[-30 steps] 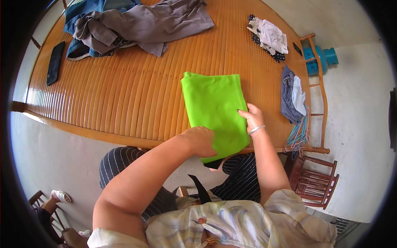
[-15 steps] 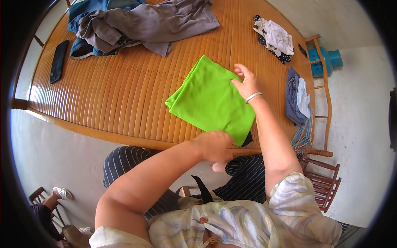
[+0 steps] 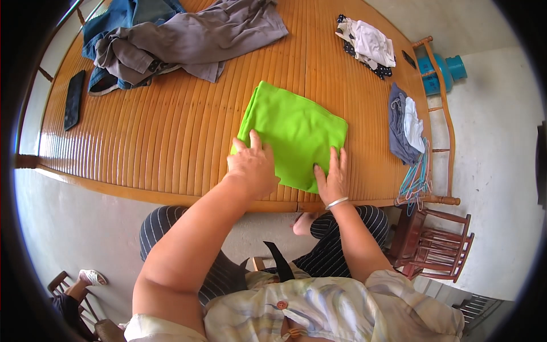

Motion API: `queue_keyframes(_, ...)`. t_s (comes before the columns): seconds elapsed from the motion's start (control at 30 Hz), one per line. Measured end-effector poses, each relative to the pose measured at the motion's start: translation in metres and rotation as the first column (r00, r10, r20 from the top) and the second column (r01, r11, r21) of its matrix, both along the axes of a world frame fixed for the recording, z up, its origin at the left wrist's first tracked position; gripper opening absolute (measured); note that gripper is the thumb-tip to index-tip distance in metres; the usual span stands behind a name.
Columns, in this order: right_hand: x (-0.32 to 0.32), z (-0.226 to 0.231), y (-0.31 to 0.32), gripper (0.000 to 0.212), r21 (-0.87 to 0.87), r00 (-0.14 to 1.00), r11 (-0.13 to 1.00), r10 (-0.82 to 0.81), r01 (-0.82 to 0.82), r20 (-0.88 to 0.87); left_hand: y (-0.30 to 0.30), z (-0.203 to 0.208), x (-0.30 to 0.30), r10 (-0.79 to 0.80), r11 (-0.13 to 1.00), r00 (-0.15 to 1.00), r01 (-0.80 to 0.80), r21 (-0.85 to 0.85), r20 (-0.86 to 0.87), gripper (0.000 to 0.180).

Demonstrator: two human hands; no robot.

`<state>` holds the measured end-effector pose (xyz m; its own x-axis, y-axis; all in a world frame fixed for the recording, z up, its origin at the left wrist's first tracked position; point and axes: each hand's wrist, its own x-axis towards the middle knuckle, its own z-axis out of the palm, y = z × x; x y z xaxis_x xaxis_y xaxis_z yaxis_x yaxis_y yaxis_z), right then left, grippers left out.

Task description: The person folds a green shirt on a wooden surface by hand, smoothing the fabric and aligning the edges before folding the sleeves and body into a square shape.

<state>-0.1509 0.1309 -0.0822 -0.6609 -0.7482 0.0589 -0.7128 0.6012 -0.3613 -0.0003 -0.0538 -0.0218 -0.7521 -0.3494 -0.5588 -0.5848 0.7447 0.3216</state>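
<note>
1. We press our left hand (image 3: 252, 167) and right hand (image 3: 332, 176) flat, fingers spread, on the folded green cloth (image 3: 293, 134).
2. Its long axis slants away to our left.
3. No labels visible.

Bare slatted tabletop (image 3: 171, 137) around green cloth (image 3: 293, 134); grey trousers (image 3: 194, 40) far behind.
</note>
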Motion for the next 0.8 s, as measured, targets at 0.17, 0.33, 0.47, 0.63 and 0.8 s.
queue_keyframes(0.17,-0.046,0.007,-0.005,0.054,0.038,0.982,0.981,0.191,-0.191,-0.001,0.009,0.011,0.002,-0.158,0.962,0.987,0.147,0.232,0.032,0.058)
queue_keyframes(0.33,-0.058,0.029,-0.046,0.051,-0.057,0.97,0.974,0.212,-0.22,-0.12,0.007,0.001,0.001,0.068,0.988,0.96,-0.026,0.155,-0.273,0.043)
queue_keyframes(0.47,-0.025,0.033,-0.099,0.054,0.046,0.887,0.913,0.405,-0.405,-0.223,0.005,-0.031,-0.001,0.09,0.993,0.838,-0.117,-0.015,-0.539,0.053)
queue_keyframes(0.63,-0.018,-0.003,-0.103,0.067,0.343,0.879,0.861,0.448,-0.374,-0.166,0.012,-0.042,-0.006,0.074,0.984,0.94,-0.123,-0.128,-0.333,0.084)
queue_keyframes(0.8,-0.048,-0.008,-0.084,0.072,0.327,0.923,0.903,0.346,-0.28,-0.166,0.009,-0.038,-0.003,0.064,0.988,0.964,-0.098,-0.119,-0.259,0.087)
